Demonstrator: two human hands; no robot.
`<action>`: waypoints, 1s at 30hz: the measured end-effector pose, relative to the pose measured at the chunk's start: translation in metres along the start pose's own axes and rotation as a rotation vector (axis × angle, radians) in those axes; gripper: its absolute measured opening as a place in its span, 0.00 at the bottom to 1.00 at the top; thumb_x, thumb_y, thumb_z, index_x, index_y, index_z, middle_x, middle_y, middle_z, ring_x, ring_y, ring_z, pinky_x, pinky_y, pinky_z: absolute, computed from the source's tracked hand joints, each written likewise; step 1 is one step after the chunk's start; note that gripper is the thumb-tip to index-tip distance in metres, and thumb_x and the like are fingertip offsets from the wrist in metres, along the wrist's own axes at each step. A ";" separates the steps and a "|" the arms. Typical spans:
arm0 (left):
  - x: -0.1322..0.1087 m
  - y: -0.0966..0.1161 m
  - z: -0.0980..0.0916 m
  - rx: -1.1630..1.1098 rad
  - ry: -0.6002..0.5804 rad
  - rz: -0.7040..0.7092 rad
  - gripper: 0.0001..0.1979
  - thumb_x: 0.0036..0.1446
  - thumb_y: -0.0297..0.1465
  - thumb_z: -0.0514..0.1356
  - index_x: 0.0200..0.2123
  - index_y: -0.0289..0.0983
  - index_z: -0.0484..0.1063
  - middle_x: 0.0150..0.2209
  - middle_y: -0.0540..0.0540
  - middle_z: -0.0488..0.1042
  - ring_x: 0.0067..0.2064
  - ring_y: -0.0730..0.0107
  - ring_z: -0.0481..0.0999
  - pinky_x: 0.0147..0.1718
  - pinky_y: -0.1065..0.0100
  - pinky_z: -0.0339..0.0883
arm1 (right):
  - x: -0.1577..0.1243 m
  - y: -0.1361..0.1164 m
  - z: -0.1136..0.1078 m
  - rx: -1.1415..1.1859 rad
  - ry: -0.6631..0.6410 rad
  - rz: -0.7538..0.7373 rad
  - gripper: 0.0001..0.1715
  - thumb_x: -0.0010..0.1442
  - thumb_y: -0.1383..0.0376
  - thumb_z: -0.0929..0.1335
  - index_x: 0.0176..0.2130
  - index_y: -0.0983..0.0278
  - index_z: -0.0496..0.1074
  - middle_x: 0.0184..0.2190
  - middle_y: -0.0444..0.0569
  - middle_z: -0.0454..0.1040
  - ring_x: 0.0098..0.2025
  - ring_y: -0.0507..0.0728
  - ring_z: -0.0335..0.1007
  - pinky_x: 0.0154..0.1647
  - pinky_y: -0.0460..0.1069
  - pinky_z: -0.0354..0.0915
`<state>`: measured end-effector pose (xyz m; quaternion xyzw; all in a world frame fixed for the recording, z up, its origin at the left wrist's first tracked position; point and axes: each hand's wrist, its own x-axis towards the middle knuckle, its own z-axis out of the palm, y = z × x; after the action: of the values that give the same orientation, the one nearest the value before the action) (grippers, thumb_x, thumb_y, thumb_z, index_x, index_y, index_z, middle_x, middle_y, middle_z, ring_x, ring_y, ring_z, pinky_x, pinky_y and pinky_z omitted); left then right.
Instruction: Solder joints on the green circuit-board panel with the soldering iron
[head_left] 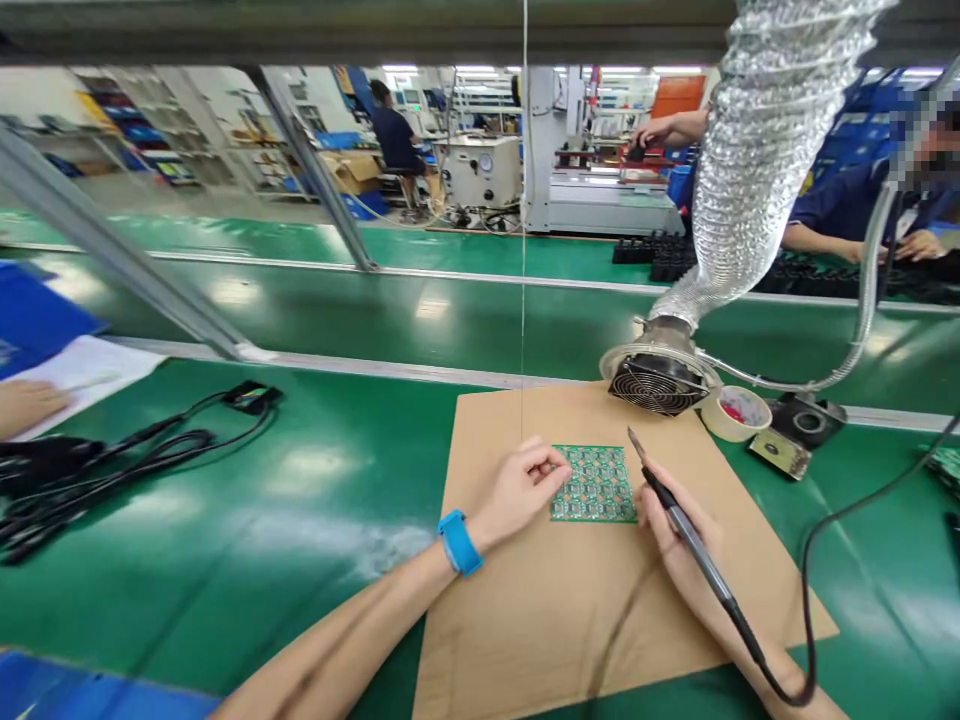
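A green panel of small circuit boards [596, 490] lies flat on a brown cardboard sheet [525, 620]. My left hand [529, 490], with a blue band on its wrist, is closed in a pinch at the panel's left edge. Thin solder wire [523, 300] hangs from above and runs down into this hand; its end at the fingertips is too fine to see. My right hand [682, 540] grips a soldering iron [694, 545] like a pen, right of the panel. The iron's tip points up and away, apart from the panel.
A fan-fronted fume extractor [652, 380] on a foil duct [757, 150] hangs beyond the panel. A tape roll [735, 413] and an iron stand [799, 430] sit at right. Black cables [150, 450] and another person's hand [30, 405] are at left. The iron's cord [810, 580] loops at right.
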<state>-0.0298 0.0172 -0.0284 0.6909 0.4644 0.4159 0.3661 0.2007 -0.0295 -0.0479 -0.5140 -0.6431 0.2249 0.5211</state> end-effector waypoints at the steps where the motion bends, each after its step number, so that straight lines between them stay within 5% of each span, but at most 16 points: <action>1: -0.003 -0.003 0.004 0.013 -0.026 -0.001 0.09 0.61 0.34 0.61 0.31 0.35 0.75 0.31 0.48 0.66 0.30 0.74 0.64 0.27 0.70 0.56 | -0.002 0.000 0.001 0.028 0.009 0.042 0.23 0.68 0.61 0.65 0.61 0.57 0.68 0.35 0.48 0.78 0.26 0.54 0.72 0.27 0.49 0.73; 4: -0.008 -0.009 0.012 0.078 -0.071 0.029 0.07 0.62 0.33 0.61 0.32 0.36 0.74 0.36 0.47 0.68 0.34 0.72 0.66 0.30 0.69 0.58 | -0.003 0.000 -0.001 -0.010 0.036 0.052 0.24 0.68 0.61 0.65 0.61 0.57 0.68 0.35 0.49 0.79 0.25 0.55 0.74 0.27 0.50 0.74; 10: -0.007 -0.010 0.016 0.158 -0.194 0.182 0.07 0.66 0.27 0.56 0.33 0.37 0.67 0.37 0.48 0.72 0.43 0.68 0.69 0.44 0.63 0.63 | -0.004 0.007 -0.012 -0.130 0.026 -0.164 0.17 0.65 0.68 0.66 0.51 0.57 0.76 0.37 0.49 0.80 0.32 0.57 0.77 0.31 0.52 0.75; 16: -0.010 -0.011 0.022 0.314 -0.199 0.174 0.06 0.68 0.28 0.53 0.36 0.37 0.67 0.35 0.48 0.72 0.39 0.68 0.69 0.40 0.63 0.64 | -0.004 -0.003 -0.014 -0.139 0.028 -0.290 0.12 0.62 0.72 0.65 0.41 0.61 0.76 0.31 0.46 0.81 0.31 0.55 0.78 0.29 0.49 0.71; 30: -0.007 -0.019 0.024 0.341 -0.164 0.222 0.05 0.67 0.26 0.54 0.35 0.37 0.66 0.34 0.49 0.71 0.38 0.69 0.69 0.38 0.64 0.64 | 0.001 0.001 -0.007 -0.081 -0.195 -0.258 0.14 0.63 0.71 0.63 0.44 0.62 0.76 0.24 0.44 0.73 0.23 0.51 0.67 0.24 0.48 0.62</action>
<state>-0.0162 0.0132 -0.0563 0.8212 0.4178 0.3115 0.2325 0.2075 -0.0300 -0.0463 -0.4235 -0.7598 0.1792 0.4596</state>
